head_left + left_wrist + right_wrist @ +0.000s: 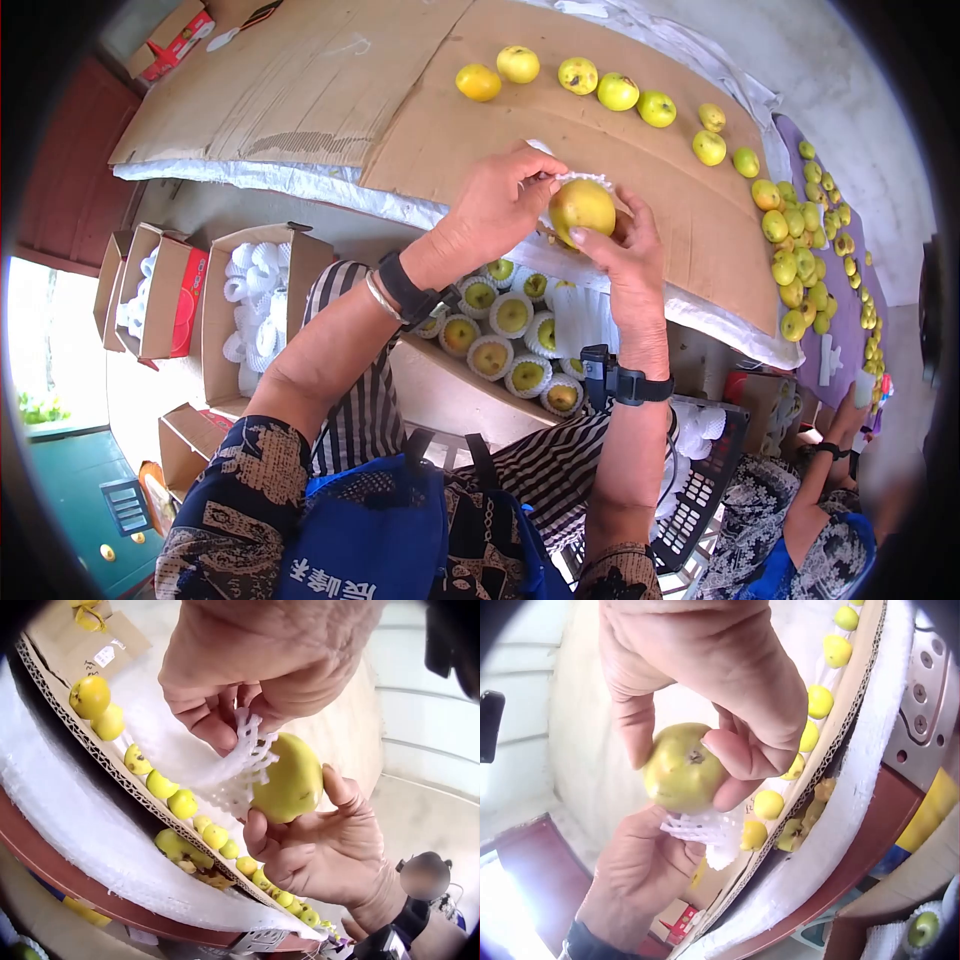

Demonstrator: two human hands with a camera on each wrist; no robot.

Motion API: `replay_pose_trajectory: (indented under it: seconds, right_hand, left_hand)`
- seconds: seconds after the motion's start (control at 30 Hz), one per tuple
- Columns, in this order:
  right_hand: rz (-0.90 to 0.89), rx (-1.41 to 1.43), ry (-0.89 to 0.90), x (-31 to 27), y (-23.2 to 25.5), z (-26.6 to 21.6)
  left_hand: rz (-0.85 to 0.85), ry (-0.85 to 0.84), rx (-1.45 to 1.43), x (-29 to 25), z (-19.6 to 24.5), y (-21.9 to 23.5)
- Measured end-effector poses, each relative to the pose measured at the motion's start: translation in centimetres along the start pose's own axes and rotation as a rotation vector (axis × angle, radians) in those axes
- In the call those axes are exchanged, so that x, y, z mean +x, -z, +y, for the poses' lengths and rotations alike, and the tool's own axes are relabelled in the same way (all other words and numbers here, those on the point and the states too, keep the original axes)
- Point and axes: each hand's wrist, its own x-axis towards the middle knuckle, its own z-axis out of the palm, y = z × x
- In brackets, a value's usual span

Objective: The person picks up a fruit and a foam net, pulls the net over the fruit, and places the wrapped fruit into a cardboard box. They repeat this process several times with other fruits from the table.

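My right hand (632,245) holds a yellow-green apple (582,208) between thumb and fingers, above the cardboard-covered table. Its blossom end faces up in the right wrist view. Thumb and fingers of my left hand (503,200) pinch the edge of a white foam net sleeve (247,754). The net's open mouth meets one end of the apple (289,780), and most of the fruit is bare. Below the table edge, a carton holds several apples in foam nets (490,356), beside a stack of flat white nets (584,318).
Loose apples (618,92) line the far side of the cardboard (430,130), with a bigger heap (800,250) to the right. Cartons of white foam nets (262,300) stand at left. A black crate (705,500) is at lower right, near another person's arm (815,500).
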Motion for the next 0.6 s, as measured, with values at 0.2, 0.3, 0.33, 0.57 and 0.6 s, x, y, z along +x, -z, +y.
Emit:
replay_pose_trajectory:
  seconds: [0.2,0.3,0.33,0.57,0.6]
  right_hand:
    - [0.103,-0.386,0.147,-0.1,-1.0,0.8]
    - [0.133,-0.426,0.201,0.0,-1.5,0.7]
    - [0.142,-0.431,0.218,0.0,-1.5,0.6]
    - [0.132,0.114,0.074,0.1,-0.4,0.4]
    - [0.131,0.129,0.068,0.2,-0.3,0.8]
  left_hand:
    - [0.003,-0.144,0.121,-0.9,0.8,-0.5]
    - [-0.022,-0.192,0.109,-1.2,0.9,-0.7]
    - [-0.032,-0.196,0.103,-1.3,1.0,-0.8]
    - [-0.034,-0.030,-0.059,-0.6,1.1,-0.6]
    - [-0.059,0.009,-0.089,-0.5,1.5,-0.4]
